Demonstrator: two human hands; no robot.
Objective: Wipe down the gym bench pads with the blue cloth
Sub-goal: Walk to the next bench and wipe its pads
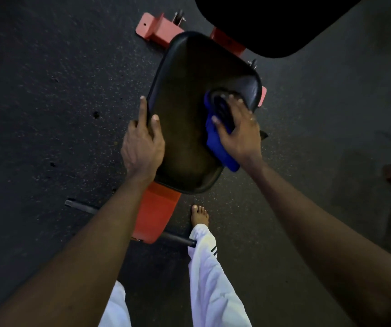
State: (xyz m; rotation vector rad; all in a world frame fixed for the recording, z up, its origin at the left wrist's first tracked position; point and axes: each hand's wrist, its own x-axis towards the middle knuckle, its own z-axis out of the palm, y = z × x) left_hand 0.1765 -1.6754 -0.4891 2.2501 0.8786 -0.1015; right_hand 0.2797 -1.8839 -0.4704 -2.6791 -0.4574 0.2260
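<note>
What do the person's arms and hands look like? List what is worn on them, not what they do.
The left arm and right arm are bare as far as the frame shows: no sleeves, no watch or band. The left hand is ungloved, with no ring in view. The right hand is ungloved too and wears a thin ring on one finger.
</note>
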